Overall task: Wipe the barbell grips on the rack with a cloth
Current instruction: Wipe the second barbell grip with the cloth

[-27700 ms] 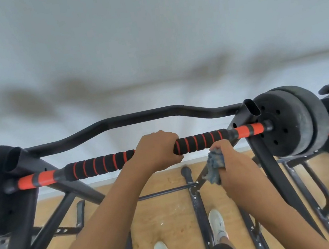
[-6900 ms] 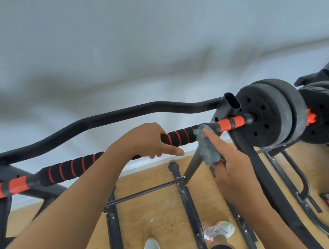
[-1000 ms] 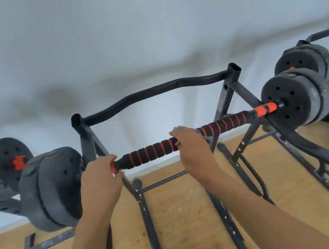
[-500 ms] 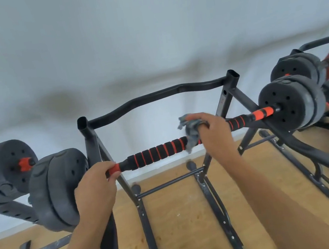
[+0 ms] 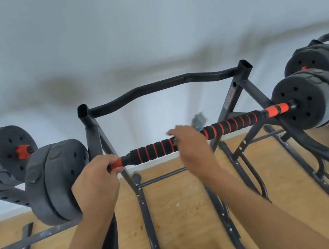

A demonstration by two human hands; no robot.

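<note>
The orange end of the barbell (image 5: 220, 129) is gripped by the left hand (image 5: 95, 184). The cloth (image 5: 198, 120) is held on the middle grip by the blurred right hand (image 5: 190, 141); most of the wiping looks unfinished.

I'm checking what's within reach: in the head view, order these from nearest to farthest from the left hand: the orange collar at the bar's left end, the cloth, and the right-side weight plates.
1. Orange collar: gripped by the left hand at the bar's left end.
2. Cloth: mid-bar, just behind the right hand.
3. Right-side weight plates: far right end of the bar.
</note>
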